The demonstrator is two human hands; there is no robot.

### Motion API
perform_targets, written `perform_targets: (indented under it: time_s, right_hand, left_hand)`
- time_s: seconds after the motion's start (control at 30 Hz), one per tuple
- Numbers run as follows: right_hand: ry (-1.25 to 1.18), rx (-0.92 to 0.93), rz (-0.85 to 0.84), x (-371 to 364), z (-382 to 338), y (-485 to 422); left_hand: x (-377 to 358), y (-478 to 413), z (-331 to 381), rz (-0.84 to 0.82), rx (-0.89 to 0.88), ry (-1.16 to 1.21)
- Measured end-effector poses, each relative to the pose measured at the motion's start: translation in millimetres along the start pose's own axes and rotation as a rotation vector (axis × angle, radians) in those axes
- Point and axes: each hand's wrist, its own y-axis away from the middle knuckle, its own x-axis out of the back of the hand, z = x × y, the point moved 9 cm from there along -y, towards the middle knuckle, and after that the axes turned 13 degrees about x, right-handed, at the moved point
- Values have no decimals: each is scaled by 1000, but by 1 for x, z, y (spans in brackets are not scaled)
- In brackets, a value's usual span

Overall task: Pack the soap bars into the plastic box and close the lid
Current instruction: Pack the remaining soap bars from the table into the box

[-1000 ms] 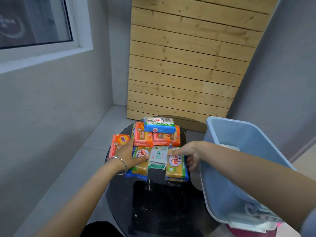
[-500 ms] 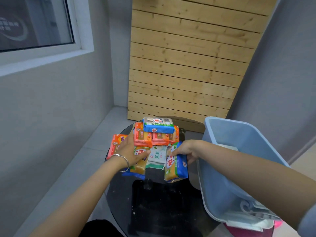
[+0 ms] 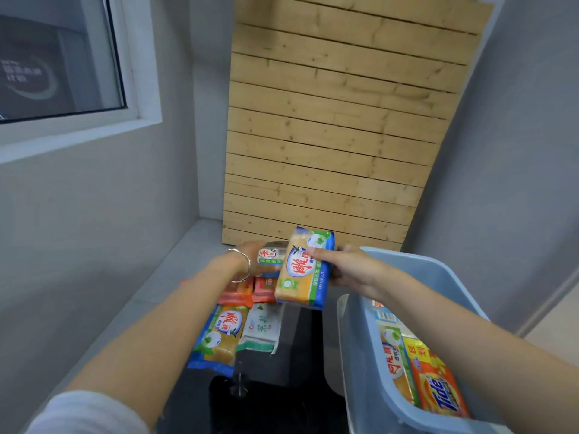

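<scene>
My right hand [image 3: 351, 269] grips a yellow soap bar in a blue and green wrapper [image 3: 302, 270], lifted above the pile and tilted. My left hand [image 3: 253, 256], with a silver bracelet on the wrist, is closed on the blue-and-white soap bar [image 3: 271, 256] at the top of the pile. Below lie orange bars [image 3: 247, 291], another yellow bar [image 3: 219, 335] and a white-green bar [image 3: 261, 328] on the dark round table [image 3: 282, 371]. The light blue plastic box [image 3: 363, 355] stands at the right with several soap bars [image 3: 435, 386] inside.
A slatted wooden panel [image 3: 338, 136] leans against the grey wall behind the table. A window [image 3: 59, 57] is at the upper left. The box's lid is not in view.
My right hand has lifted the yellow bar off the table and raised it above the pile. My left hand has moved from the front bar up to the blue-and-white bar on top.
</scene>
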Motion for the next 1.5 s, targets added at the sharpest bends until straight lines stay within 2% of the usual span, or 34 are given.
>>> perform_targets:
  time_s: [0.17,0.3,0.47,0.6,0.7,0.77,0.87,1.0,1.3,1.5]
  right_hand:
    - [-67,2,73,38,-5,11]
    - [-172,18,152,80,-9,25]
    - [-148,-57,220,122,12,48]
    - [-76,-163,275,133,53,58]
    - [-22,-226,293,131,78,57]
    - [-25,-239,309,130,85,52]
    - [-68,-213,338,133,84,41]
    - [-142,-209,357,135,90,34]
    - [-207,-300,310,124,111,36]
    - [-247,-245,382,130,107,32]
  left_hand:
    - [1,-10,0,18,54,-177]
    - [-7,-5,-4,40,125,-72]
    - [-13,10,-9,186,199,-46]
    - [-8,33,8,294,165,-83]
    - [-2,56,43,373,15,74]
    - [-9,71,73,275,-94,298]
    - [-33,85,112,-9,-149,653]
    - [-61,95,140,-208,-157,777]
    - [-70,104,151,-218,-139,983]
    - [-66,110,153,-217,-138,1001]
